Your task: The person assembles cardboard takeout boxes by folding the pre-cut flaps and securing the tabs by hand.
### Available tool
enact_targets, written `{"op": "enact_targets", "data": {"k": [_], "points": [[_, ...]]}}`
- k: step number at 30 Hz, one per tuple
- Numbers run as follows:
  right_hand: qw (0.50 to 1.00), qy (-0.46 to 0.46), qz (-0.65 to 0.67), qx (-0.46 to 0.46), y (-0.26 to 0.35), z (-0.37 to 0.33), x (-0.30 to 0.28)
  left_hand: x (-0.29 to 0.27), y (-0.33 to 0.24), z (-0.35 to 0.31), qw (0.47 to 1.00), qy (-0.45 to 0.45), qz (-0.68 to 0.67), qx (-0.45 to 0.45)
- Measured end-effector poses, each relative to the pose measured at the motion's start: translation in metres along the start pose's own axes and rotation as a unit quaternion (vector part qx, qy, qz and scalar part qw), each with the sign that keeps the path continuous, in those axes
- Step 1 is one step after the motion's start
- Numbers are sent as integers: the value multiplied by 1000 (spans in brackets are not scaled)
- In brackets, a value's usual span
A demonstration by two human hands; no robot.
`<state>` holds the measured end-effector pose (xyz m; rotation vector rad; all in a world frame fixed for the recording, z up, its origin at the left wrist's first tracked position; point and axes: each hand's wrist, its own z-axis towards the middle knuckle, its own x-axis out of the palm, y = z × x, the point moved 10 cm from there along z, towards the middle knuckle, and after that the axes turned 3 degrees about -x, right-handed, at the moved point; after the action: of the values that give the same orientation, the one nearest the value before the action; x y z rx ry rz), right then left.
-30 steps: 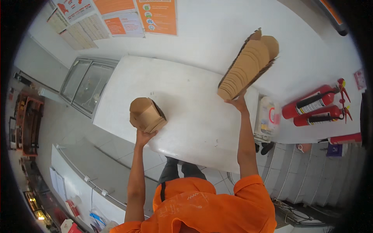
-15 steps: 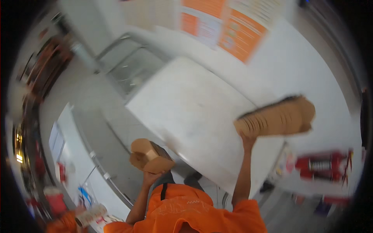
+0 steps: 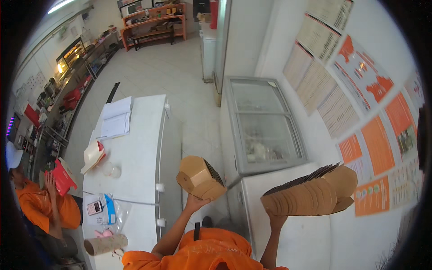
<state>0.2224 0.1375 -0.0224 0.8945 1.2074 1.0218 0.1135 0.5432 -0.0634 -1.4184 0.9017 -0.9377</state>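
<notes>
My left hand (image 3: 198, 203) is closed under a short stack of brown cardboard food boxes (image 3: 198, 180), their open ends facing up and left. A much longer stack of nested cardboard food boxes (image 3: 301, 197) lies tilted over my right hand (image 3: 276, 219), which grips it from below at its left end. Dark flap edges run along the top of this long stack. My fingers are mostly hidden behind the cardboard. Both stacks are held in the air, the long one above the white freezer top (image 3: 288, 243), the short one over the aisle.
On the left, a white counter (image 3: 144, 148) carries an open notebook (image 3: 116, 118), a calculator (image 3: 94, 207) and a cardboard tube (image 3: 105, 245). Beyond it stands a co-worker (image 3: 49, 202) with a red box (image 3: 63, 177). A glass-topped freezer (image 3: 265, 130) stands ahead, against the postered wall.
The view has swung leftward, bringing the counter, co-worker and glass-topped freezer into fuller view. The red fire extinguisher has left the picture. Both stacks stay in my hands.
</notes>
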Motion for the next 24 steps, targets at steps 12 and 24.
{"op": "enact_targets", "data": {"k": [12,24], "points": [[983,154,97,-2,30,278,299,-127,17,324,996,-81,19,-25],[945,305,106,-51,95,617,676,-268,-10,541,960,-249,95,-88]]}}
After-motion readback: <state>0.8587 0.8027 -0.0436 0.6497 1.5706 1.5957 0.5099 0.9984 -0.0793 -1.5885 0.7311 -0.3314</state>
